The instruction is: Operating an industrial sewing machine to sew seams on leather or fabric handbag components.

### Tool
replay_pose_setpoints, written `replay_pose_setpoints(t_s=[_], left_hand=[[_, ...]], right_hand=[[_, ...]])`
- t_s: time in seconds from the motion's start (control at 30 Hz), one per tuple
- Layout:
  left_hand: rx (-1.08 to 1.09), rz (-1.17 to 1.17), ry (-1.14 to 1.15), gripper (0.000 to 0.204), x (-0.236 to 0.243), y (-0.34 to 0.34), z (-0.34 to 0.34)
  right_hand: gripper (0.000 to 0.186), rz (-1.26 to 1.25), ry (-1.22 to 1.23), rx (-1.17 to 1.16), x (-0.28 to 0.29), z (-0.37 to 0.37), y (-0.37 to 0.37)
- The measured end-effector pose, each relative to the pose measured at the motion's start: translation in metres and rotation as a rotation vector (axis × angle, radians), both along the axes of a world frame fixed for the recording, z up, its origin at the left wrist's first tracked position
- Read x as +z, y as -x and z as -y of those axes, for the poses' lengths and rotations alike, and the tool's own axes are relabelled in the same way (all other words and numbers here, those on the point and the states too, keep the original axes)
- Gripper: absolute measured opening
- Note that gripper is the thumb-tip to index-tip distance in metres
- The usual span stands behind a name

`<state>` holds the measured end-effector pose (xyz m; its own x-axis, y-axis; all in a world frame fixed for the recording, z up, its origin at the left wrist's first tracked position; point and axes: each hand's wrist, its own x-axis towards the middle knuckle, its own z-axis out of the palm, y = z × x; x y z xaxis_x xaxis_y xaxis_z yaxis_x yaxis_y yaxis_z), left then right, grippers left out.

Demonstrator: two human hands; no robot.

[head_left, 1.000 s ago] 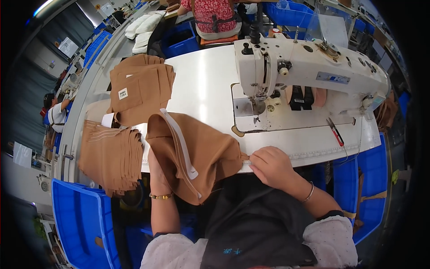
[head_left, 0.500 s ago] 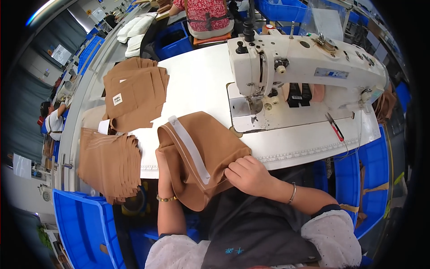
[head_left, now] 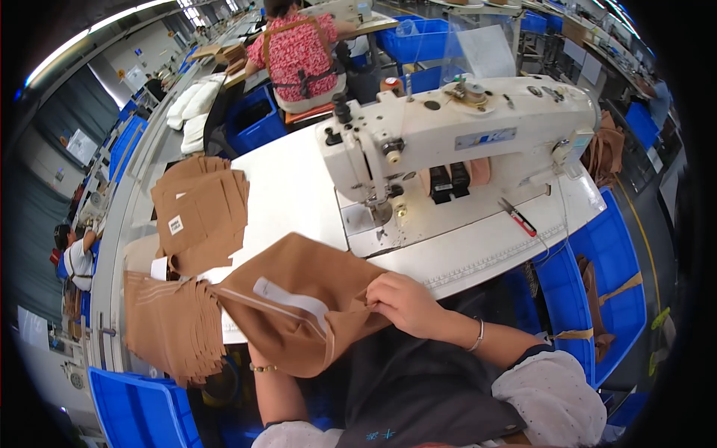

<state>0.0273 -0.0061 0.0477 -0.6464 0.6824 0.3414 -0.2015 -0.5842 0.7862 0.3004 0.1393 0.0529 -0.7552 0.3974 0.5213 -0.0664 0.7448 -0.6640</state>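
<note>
A brown fabric piece (head_left: 299, 272) with a white strip (head_left: 287, 299) along it spreads in front of me at the table's near edge. My right hand (head_left: 405, 305) pinches its right edge, fingers pressed together. My left hand (head_left: 258, 356) reaches up behind the cloth; only the wrist with a beaded bracelet shows, and its fingers are hidden. Left of the cloth lies a stack of brown panels (head_left: 168, 325), its near end hanging over the table edge. Beyond that is a second pile of brown pieces (head_left: 205, 209) with a white label on top.
A white sewing machine (head_left: 455, 134) stands on the white table (head_left: 287, 179). Red-handled snips (head_left: 519, 218) lie right of its needle area. Blue bins (head_left: 142, 411) flank me on both sides. A person in a red patterned top (head_left: 299, 60) sits ahead, back turned.
The brown fabric has been raised and spread out, its left corner now reaching over the brown stack. My right hand still grips its edge. The view has tilted up, showing more of the room.
</note>
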Motion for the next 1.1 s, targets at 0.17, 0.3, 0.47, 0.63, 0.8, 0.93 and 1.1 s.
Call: replay_pose_setpoints(t_s=[0.17,0.3,0.47,0.63,0.8,0.93,1.1], left_hand=[[0.221,-0.045,0.101,0.027,0.002,0.004,0.002],[0.546,-0.094,0.202,0.018,0.012,-0.012,-0.022],[0.538,-0.077,0.088,0.018,0.005,-0.025,-0.035],[0.563,-1.075,0.942,0.020,-0.001,-0.045,-0.040],[0.624,-1.291,1.162,0.037,0.003,-0.069,-0.041],[0.592,-1.311,1.168,0.043,0.003,-0.076,-0.044],[0.559,-1.145,0.985,0.043,0.000,-0.077,-0.045]], right_hand=[[0.007,-0.273,1.017,0.061,0.013,-0.024,-0.052],[0.009,-0.405,1.036,-0.025,0.007,-0.046,-0.075],[0.003,-0.585,1.158,-0.035,0.015,-0.051,-0.094],[0.012,-0.343,0.765,-0.417,-0.011,-0.048,-0.118],[0.033,0.209,-0.464,-0.861,-0.007,-0.037,-0.114],[0.051,0.155,-0.420,-0.430,0.022,-0.009,-0.092],[0.048,0.203,-0.536,-0.155,-0.013,0.011,-0.041]])
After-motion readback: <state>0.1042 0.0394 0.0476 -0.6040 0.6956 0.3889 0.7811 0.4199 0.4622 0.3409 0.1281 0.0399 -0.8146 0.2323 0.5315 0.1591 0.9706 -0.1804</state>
